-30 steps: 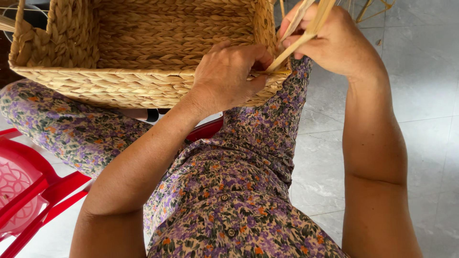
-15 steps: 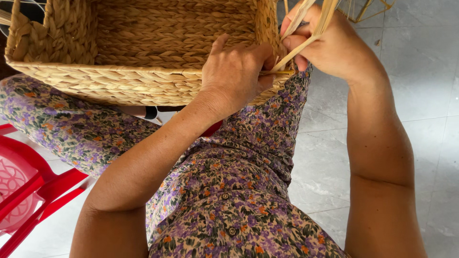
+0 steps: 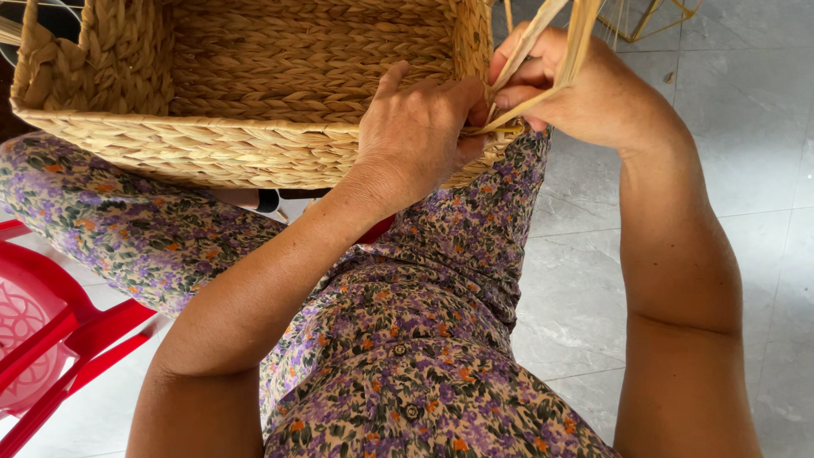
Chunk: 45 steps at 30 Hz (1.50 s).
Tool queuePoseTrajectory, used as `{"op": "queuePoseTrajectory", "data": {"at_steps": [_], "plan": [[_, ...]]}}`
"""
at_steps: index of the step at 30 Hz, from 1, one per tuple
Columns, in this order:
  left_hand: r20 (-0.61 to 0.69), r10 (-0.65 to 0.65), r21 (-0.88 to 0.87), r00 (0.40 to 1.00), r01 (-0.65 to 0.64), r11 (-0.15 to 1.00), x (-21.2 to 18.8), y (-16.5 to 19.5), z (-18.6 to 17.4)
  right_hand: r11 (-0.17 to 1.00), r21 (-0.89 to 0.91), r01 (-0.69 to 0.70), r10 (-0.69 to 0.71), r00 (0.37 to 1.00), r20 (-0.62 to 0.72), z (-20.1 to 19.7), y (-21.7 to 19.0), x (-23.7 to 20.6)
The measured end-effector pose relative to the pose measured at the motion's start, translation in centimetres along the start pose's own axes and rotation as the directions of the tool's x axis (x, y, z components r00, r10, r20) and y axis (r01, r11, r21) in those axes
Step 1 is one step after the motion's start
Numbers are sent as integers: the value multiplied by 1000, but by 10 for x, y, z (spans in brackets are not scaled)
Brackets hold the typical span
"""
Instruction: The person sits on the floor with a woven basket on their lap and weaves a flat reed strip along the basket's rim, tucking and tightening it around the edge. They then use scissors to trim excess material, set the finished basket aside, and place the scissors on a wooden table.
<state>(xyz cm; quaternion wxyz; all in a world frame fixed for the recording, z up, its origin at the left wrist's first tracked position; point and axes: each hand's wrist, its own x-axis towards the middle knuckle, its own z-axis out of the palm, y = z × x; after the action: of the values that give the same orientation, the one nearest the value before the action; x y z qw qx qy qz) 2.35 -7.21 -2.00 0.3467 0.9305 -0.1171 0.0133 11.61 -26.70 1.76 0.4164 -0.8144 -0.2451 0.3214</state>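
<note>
- A woven basket (image 3: 254,93) of pale braided straw rests on the person's lap, across knees covered by a flowered dress (image 3: 407,339). Its open mouth faces up and its near wall faces the camera.
- The work in hand looks like the weaving or finishing of the basket's rim at its near right corner; both hands meet right there.
- The left hand (image 3: 415,136) lies over that corner, palm down, fingers curled onto the rim and thumb toward the outer wall. Its grip is pressed together on the weave, as if holding the braid firm.
- The right hand (image 3: 585,93) sits just beside the corner, outside the basket. Its fingers are closed, pinching a few flat straw strips (image 3: 543,51), which run up past the top edge of the view and down to the rim, where one strip meets the weave under the left thumb.
- The strips look taut between the right hand and the rim, so I judge a strand is being drawn through or pulled tight at this point.
- The next move, to my eye, calls for keeping the left hand's hold on the corner so the braid does not loosen, while the right hand keeps the strand flat and untwisted as it goes into the weave.
- How much of the rim is finished I cannot tell; the far side is out of view.
- A red plastic chair (image 3: 51,322) stands at the lower left, on a grey tiled floor (image 3: 746,170).
</note>
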Motion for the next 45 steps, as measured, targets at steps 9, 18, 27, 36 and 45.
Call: {"op": "queuePoseTrajectory", "data": {"at_steps": [9, 18, 27, 36, 45], "plan": [[52, 16, -331, 999, 2, 944, -6, -12, -16, 988, -115, 103, -96, 993, 62, -12, -2, -4], [115, -165, -257, 980, 190, 948, 2, -7, -20, 901, -375, 219, -254, 966, -44, 0, -1, -31], [174, -198, -200, 965, 231, 952, 4, -10, -14, 758, -583, 292, -594, 679, -432, 77, 8, -54], [187, -184, -185, 965, 218, 958, 9, -11, -23, 599, 274, 752, -646, 656, -390, 65, -9, -125], [191, -173, -156, 966, 204, 966, 7, -17, -14, 807, -455, 378, -575, 679, -456, 95, 73, -84]]}}
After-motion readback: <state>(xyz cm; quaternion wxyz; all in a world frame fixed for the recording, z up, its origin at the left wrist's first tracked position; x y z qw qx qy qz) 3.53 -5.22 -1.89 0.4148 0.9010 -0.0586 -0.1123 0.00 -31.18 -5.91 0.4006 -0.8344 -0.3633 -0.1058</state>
